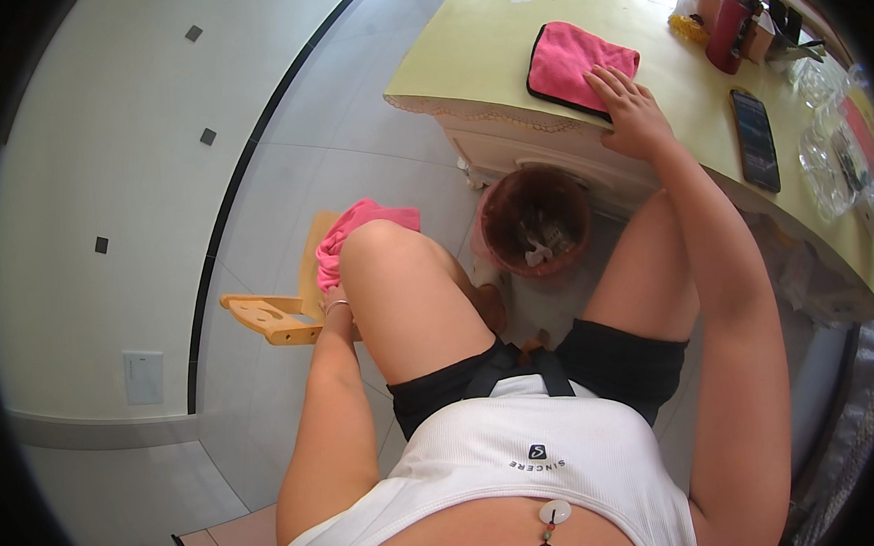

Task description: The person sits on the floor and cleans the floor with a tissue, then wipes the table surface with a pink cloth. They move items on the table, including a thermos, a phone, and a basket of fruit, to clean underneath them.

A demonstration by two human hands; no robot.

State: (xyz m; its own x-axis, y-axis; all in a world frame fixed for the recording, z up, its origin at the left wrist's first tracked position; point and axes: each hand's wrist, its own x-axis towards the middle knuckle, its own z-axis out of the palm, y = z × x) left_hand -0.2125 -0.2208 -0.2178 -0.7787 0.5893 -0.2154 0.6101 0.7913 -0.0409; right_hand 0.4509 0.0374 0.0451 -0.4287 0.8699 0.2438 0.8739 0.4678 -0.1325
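On the pale yellow-green tabletop [465,54], a folded bright pink cloth with dark edging [580,60] lies ahead of me and to the right, close to the front edge. It looks slightly longer from left to right, roughly along that edge. My right hand [636,114] is much the nearer of my hands: it reaches in from the cloth's right, palm down, fingers extended and a little apart, fingertips resting on the near right corner. It is open, not gripping.

My left hand [333,294] is low on my left, beside my knee, at a second, crumpled bright pink cloth [358,236] on a light yellow wooden seat [308,270]. Cloth and knee hide most of the fingers, so I cannot tell whether they grip.

Right of the folded cloth are a dark rectangular phone [757,142] and, farther back, a dark red cylindrical flask [731,28]. A round reddish bin [498,210] stands below, between my knees.
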